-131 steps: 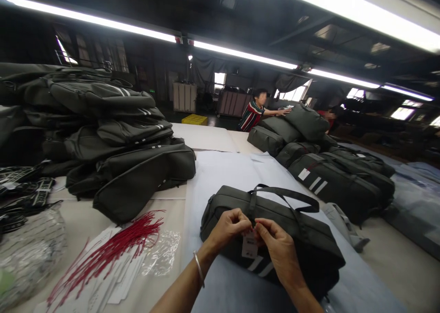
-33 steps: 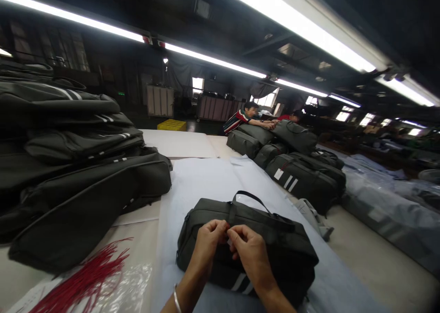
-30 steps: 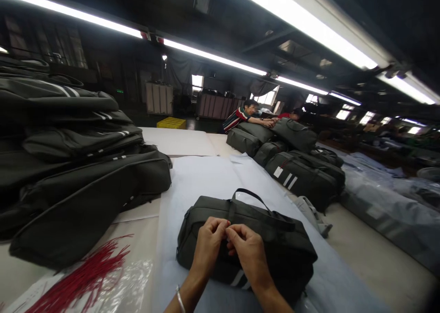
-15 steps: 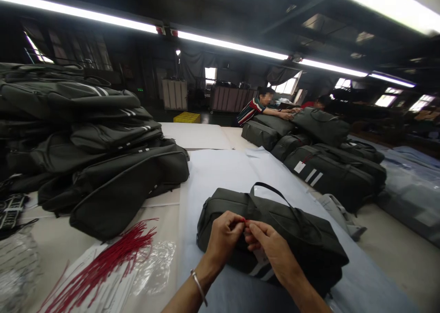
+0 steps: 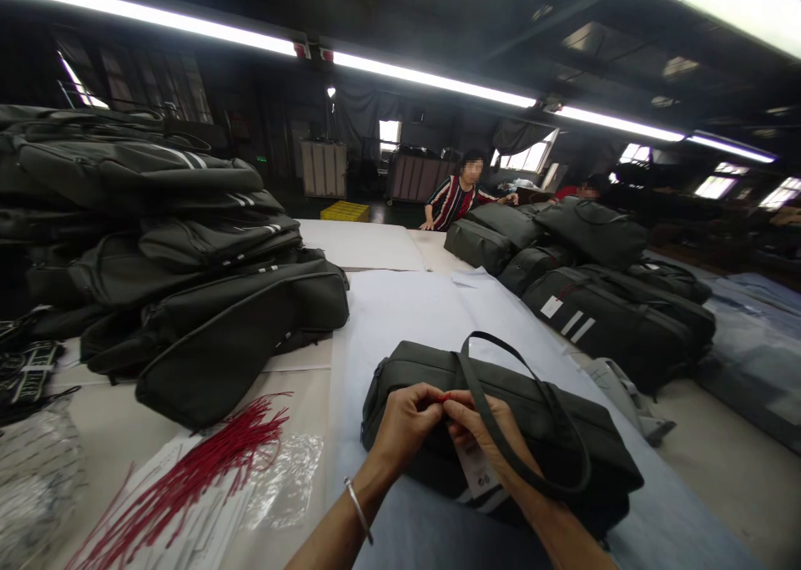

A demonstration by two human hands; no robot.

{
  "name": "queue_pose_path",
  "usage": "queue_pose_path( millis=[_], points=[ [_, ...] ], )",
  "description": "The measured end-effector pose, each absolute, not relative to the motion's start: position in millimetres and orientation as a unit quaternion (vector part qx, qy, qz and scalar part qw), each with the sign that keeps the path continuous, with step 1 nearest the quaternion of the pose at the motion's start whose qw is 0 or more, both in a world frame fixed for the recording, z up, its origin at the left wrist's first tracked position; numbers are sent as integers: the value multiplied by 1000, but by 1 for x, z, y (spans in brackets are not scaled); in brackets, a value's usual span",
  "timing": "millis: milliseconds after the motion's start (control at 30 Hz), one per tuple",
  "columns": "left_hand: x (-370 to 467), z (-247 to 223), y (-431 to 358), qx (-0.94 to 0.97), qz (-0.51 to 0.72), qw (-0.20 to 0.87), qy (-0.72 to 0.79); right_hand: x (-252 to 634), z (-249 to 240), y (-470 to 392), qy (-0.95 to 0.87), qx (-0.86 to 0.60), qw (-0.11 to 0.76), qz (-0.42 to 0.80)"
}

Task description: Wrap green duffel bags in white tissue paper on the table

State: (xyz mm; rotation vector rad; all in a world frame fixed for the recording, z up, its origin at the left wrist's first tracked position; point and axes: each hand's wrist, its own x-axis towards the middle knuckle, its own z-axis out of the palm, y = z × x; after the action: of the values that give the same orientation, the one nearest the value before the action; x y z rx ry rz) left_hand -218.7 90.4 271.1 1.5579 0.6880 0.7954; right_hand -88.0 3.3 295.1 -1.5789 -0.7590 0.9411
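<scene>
A dark green duffel bag (image 5: 563, 403) with white stripes lies on the white sheet in front of me. Above its near side my left hand (image 5: 408, 420) pinches a thin red string (image 5: 445, 397). My right hand (image 5: 481, 424) is closed on the same string, its fingertips almost touching the left ones. One of the bag's carry handles (image 5: 531, 470) drapes across my right wrist. Under the right hand hangs a pale hang tag (image 5: 476, 471), partly covered by the fingers. The string's exact path between the fingers is too small to make out.
At left rises a stack of dark green bags (image 5: 244, 320), with a bundle of red strings (image 5: 206, 470) on papers before it. Beside them lies a clear plastic bag (image 5: 288, 478). More packed bags (image 5: 613, 311) stand at right. A co-worker in a striped top (image 5: 454, 203) is behind them.
The bag's near handle has dropped forward over my right wrist. More of the hang tag shows. Both hands keep pinching the string. The co-worker has straightened up from leaning over the bags.
</scene>
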Motion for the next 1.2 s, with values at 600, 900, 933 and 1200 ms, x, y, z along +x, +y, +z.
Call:
queue_pose_path(
  millis=[600, 900, 933, 1200],
  points=[
    [-216, 255, 100, 548, 302, 729, 278, -93, 270, 4, -514, -676, 522, 81],
    [-214, 254, 101, 544, 295, 738, 269, -83, 273, -2, -573, -640, 494, 136],
    [-214, 254, 101, 543, 297, 738, 270, -82, 274, -3, -572, -640, 492, 145],
    [-218, 254, 105, 543, 263, 759, 245, -78, 297, 1, -521, -641, 484, 289]
  ],
)
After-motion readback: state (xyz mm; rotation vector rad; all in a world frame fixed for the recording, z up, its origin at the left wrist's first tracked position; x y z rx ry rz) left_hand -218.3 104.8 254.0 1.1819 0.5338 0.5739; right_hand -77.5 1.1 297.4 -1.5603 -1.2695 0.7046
